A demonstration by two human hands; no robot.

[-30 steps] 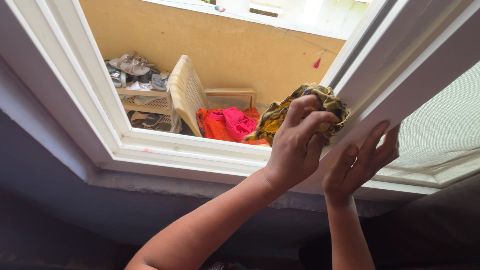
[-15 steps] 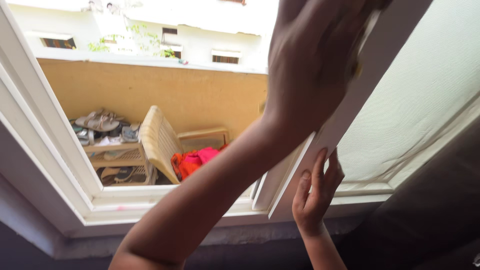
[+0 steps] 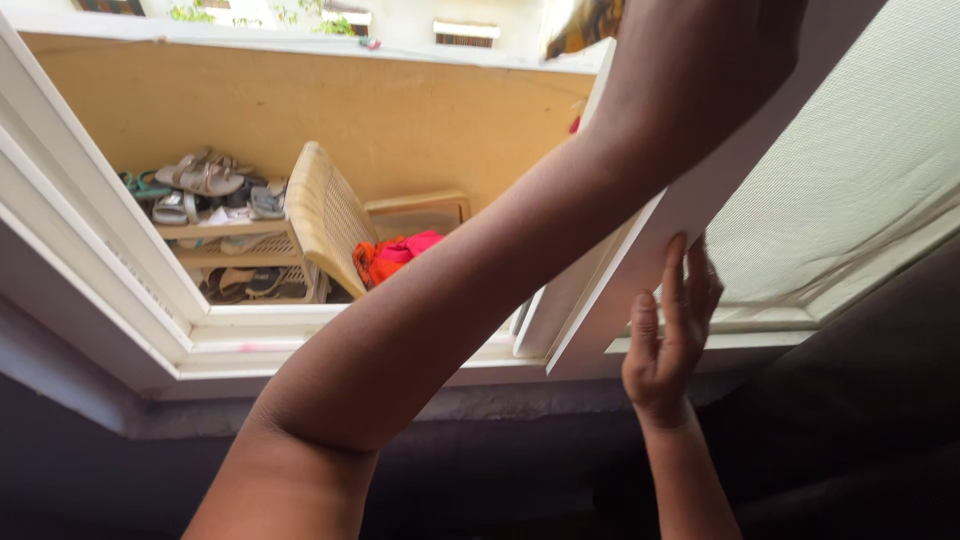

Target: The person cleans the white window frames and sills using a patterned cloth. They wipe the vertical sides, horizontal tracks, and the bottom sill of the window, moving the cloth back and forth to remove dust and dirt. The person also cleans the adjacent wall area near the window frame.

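Head view: the person stands below an open white window and reaches up to it with both arms. The left hand [image 3: 735,35] is raised to the top edge of the picture, far up the slanted white frame bar [image 3: 690,215]. Its fingers are cut off there, so I cannot tell whether they are closed. A scrap of the yellow patterned cloth [image 3: 590,20] shows just left of it, touching or very close to the bar's upper end. The right hand [image 3: 668,335] is open, fingers spread and pointing up, palm flat against the lower part of the same bar, near the sill [image 3: 250,345]. To the right of the bar is a pale mesh screen [image 3: 850,170]. Through the opening on the left, far below, are a cream plastic chair [image 3: 325,215], a low rack of sandals [image 3: 205,180] and a heap of orange and pink clothes [image 3: 395,255]. The work in hand looks like wiping the frame bar, now at its upper reach. Carrying on would call for the flat right hand to steady the bar while the cloth stays pressed on it. A second ago the left hand gripped the bunched cloth low on the bar, level with the right hand. It has since travelled up out of sight, and the right hand has stayed low and open.
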